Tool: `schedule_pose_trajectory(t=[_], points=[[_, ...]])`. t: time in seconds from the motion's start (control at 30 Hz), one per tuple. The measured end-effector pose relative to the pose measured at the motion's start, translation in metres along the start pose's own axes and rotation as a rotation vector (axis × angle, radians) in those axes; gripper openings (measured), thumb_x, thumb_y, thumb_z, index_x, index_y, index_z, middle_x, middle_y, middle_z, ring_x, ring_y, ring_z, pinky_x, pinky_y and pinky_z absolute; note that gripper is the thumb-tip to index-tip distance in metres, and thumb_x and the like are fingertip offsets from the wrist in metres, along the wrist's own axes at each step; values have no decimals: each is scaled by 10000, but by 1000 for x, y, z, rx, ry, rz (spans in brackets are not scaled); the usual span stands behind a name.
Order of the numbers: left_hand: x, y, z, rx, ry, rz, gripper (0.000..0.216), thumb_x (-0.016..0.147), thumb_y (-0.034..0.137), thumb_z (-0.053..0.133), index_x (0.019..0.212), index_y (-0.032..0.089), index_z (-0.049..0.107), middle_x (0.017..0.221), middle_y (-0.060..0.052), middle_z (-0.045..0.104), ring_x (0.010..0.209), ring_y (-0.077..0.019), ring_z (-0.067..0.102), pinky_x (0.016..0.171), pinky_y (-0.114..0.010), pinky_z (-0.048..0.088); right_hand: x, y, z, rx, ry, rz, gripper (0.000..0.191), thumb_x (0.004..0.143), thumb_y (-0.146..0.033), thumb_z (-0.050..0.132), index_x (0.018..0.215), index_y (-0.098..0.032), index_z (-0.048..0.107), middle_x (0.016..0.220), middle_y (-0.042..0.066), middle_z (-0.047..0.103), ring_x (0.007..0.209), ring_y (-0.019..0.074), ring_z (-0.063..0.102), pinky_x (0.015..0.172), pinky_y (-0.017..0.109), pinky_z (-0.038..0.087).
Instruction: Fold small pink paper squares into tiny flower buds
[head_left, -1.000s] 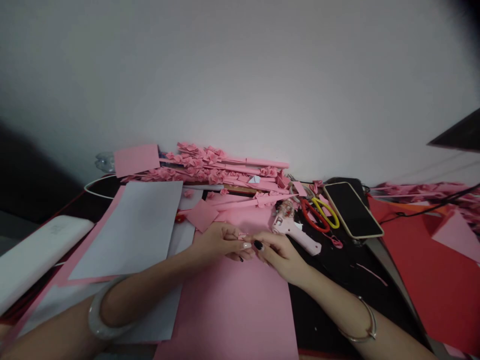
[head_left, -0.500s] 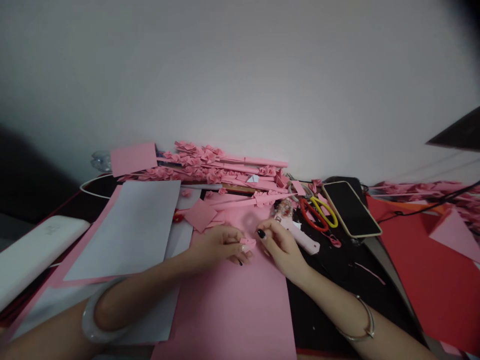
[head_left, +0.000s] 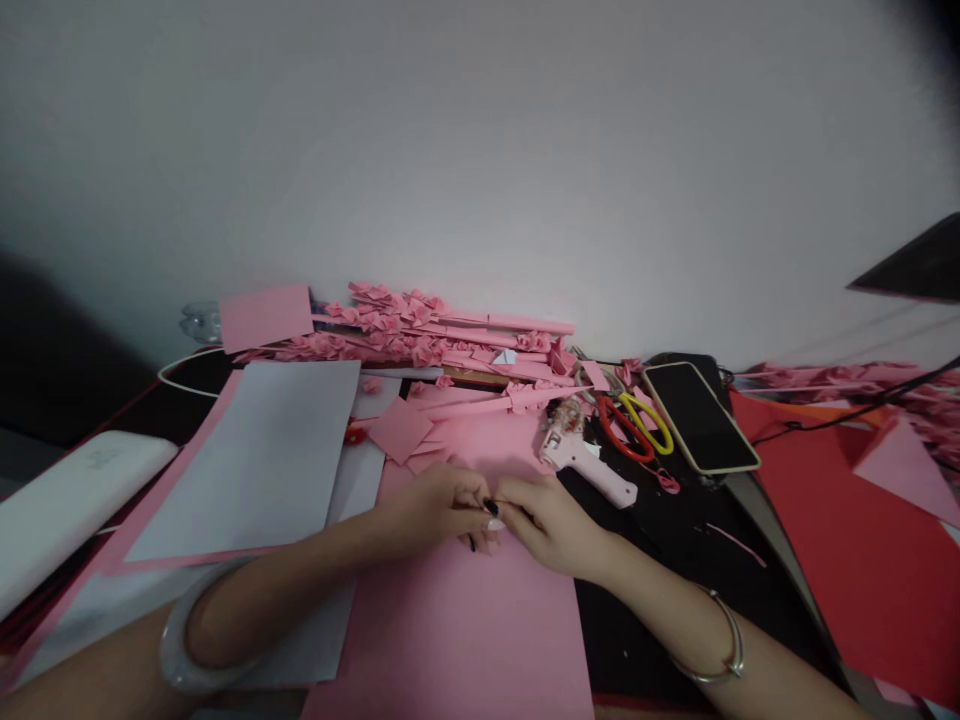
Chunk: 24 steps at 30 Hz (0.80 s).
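My left hand (head_left: 439, 510) and my right hand (head_left: 555, 525) meet over a large pink paper sheet (head_left: 480, 640). The fingertips of both are closed together round a small folded piece of pink paper, now almost wholly covered by the fingers. A pale bangle is on the left forearm and a thin metal bracelet on the right. Just beyond my right hand lies a pink glue gun (head_left: 592, 468). Small pink paper squares (head_left: 401, 430) are stacked past my left hand.
Bunches of pink paper flowers (head_left: 405, 315) lie along the wall. Scissors (head_left: 626, 425) with red and yellow handles and a phone (head_left: 701, 415) lie at the back right. Red paper (head_left: 847, 540) covers the right side; a white sheet (head_left: 247, 460) and a white power bank (head_left: 82, 510) are left.
My right hand has moved left and down, so its fingers now meet those of my left hand. The small folded paper, visible before, is now covered. More of the glue gun shows.
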<state>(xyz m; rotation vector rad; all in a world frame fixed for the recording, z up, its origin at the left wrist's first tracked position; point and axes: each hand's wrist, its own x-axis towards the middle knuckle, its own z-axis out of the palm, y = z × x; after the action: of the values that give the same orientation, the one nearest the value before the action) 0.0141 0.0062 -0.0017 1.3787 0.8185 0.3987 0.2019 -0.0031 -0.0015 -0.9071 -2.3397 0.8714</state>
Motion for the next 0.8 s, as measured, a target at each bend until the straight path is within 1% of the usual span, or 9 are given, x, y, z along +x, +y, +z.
schedule_pose_trajectory(t=[0.07,0.13,0.2,0.27,0.37,0.53,0.67,0.8], points=[[0,1,0,-6,-2,12,174,766,325,619,688,174,583,711,-28,712,672,-165,675,625,-257,528,0,0,1,24,22,21,251,872,-128,422,628,-192,423,551,-55,368,481,93,320,483,227,260],[0,2,1,-17,32,28,165,778,315,602,702,170,581,695,-26,701,667,-163,670,633,-263,526,0,2,1,69,69,84,264,888,-163,428,626,-194,413,539,-61,354,474,91,320,481,226,258],[0,2,1,-44,97,52,175,791,315,590,694,172,560,669,-22,685,651,-166,667,630,-272,523,0,4,2,153,148,167,240,920,-219,412,683,-194,435,550,-61,360,482,94,339,484,223,272],[2,0,1,-85,152,73,186,799,308,584,679,177,526,681,-25,682,653,-172,670,625,-277,519,-1,7,3,275,246,231,201,949,-289,388,783,-195,453,576,-59,375,496,100,354,490,223,288],[4,-2,-1,-81,206,77,204,798,316,592,670,178,511,730,-42,693,678,-180,668,649,-288,516,-2,9,4,448,336,260,214,956,-380,381,867,-198,452,594,-59,378,500,103,350,483,223,288],[4,-1,-1,-1,274,86,233,794,378,598,684,176,558,698,-48,688,688,-194,657,671,-302,513,-3,8,5,497,291,264,246,949,-401,401,900,-177,491,589,-52,410,496,100,347,473,223,277],[4,-2,-1,14,302,99,241,798,376,595,669,177,549,697,-40,685,685,-188,656,664,-293,517,-4,9,7,545,368,246,205,948,-381,416,972,-186,476,603,-55,426,496,96,338,467,214,270],[6,-3,-2,10,319,116,227,801,365,589,689,170,555,672,-30,678,663,-176,655,650,-295,521,-4,9,6,511,335,261,204,948,-364,410,945,-179,498,615,-46,438,498,95,350,470,217,277]])
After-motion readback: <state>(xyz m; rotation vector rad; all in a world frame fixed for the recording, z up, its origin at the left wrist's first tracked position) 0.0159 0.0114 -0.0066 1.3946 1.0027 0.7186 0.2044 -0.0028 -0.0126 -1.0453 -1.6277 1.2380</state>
